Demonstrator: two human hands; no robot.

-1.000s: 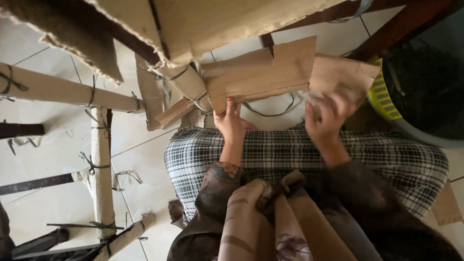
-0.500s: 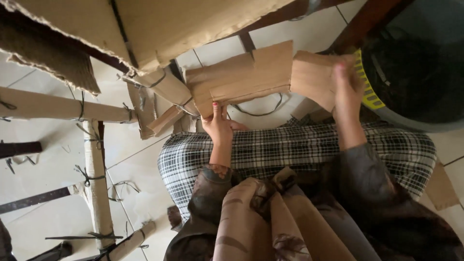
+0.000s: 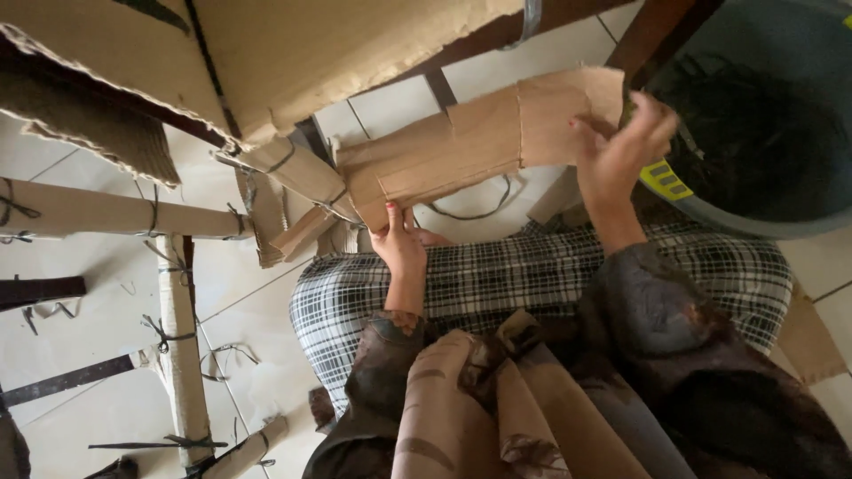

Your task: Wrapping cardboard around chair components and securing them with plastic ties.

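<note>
Cardboard strip (image 3: pixel 479 146) in both hands

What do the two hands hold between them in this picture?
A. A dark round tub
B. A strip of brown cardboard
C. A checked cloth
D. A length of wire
B: the left hand grips the lower end of the creased cardboard strip and the right hand its upper end, above the checked lap.

Pale tiled floor (image 3: pixel 115 346) in daylight, strewn with tied cardboard rolls (image 3: pixel 182 355) and dark strips (image 3: pixel 62 381); dark round tub (image 3: pixel 763 133) at right, cardboard sheets (image 3: pixel 293 53) overhead.
</note>
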